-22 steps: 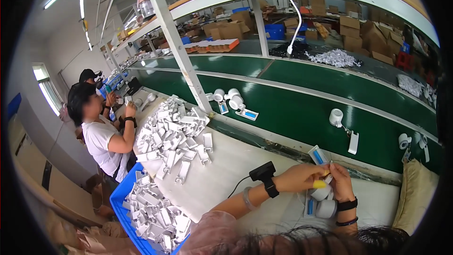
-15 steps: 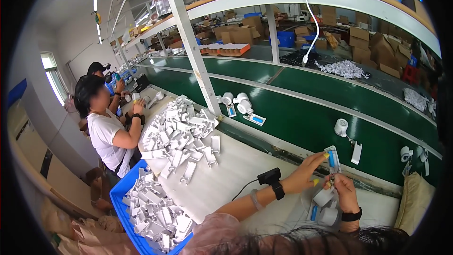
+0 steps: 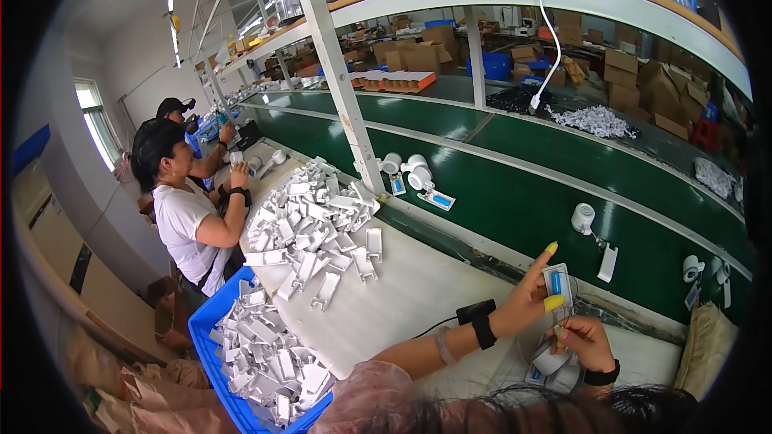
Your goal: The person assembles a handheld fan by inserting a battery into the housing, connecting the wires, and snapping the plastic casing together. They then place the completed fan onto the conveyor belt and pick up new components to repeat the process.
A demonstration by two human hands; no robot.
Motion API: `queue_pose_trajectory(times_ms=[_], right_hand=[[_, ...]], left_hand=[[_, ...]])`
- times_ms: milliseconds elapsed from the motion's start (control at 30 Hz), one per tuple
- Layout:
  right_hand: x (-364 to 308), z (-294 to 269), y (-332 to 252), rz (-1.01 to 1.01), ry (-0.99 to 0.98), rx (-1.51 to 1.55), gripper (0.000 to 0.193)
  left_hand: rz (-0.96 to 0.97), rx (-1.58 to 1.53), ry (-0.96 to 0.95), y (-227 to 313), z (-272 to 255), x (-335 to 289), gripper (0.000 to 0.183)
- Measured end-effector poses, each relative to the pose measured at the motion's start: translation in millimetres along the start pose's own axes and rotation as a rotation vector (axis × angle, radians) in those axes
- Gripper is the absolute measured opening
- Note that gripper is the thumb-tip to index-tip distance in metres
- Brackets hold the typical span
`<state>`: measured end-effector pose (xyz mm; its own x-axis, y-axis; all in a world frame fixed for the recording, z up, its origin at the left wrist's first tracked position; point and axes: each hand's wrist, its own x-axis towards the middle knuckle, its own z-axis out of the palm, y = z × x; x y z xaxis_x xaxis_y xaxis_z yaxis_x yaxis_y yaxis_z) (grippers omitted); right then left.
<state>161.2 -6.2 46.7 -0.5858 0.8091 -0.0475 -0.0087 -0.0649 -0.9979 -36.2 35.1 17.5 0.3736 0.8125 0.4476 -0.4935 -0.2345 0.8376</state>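
Observation:
Yellow covers sit on the index finger and thumb of my left hand (image 3: 523,301). Its index finger points up, while the thumb lies at the edge of a white plastic casing (image 3: 560,293) with a blue cell inside. The other fingers, partly hidden, hold this casing. My right hand (image 3: 589,343) is closed just below, its fingertips pinching thin wires (image 3: 560,328) by the casing's lower end. Beneath my hands, round white lamp heads (image 3: 551,360) rest on the table, partly covered by the right hand.
White casings (image 3: 310,221) are heaped on the pale table (image 3: 402,297); more fill a blue crate (image 3: 205,329). Several lamp assemblies (image 3: 583,219) lie on the green conveyor (image 3: 490,185). A metal post (image 3: 334,72) carries the shelf. A co-worker (image 3: 181,209) works at left.
My left index finger has lifted off the casing and the thumb has come to its edge. The casing has tilted and shifted slightly lower. My right hand now pinches the wires closer to it.

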Motion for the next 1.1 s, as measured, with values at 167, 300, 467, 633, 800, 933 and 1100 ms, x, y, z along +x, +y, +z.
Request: queue_pose_trajectory(times_ms=[167, 300, 467, 633, 800, 933, 1100], right_hand=[[-2, 11, 3, -0.082, 0.192, -0.103, 0.018], [0, 15, -4, -0.126, 0.285, -0.264, 0.012], [10, 24, -21, -0.316, 0.342, -0.72, 0.01], [7, 23, -23, -0.483, 0.583, -1.016, 0.017], [6, 18, -16, -0.506, 0.746, -0.954, 0.023], [9, 15, -17, -0.504, 0.82, -0.88, 0.024], [7, 17, -22, -0.609, 0.747, -1.009, 0.023]], left_hand=[[-0.08, -0.075, 0.181, -11, -10, 7, 0.07], [-0.079, -0.053, 0.123, -4, -15, 9, 0.037], [-0.024, 0.153, 0.109, 13, -20, 3, 0.039], [-0.062, 0.098, 0.092, 7, -21, 8, 0.04], [-0.187, 0.069, 0.169, 12, -21, 8, 0.044], [-0.387, -0.126, -0.026, 22, -40, 5, 0.048], [-0.716, -0.047, -0.244, -2, -38, 1, 0.045]])
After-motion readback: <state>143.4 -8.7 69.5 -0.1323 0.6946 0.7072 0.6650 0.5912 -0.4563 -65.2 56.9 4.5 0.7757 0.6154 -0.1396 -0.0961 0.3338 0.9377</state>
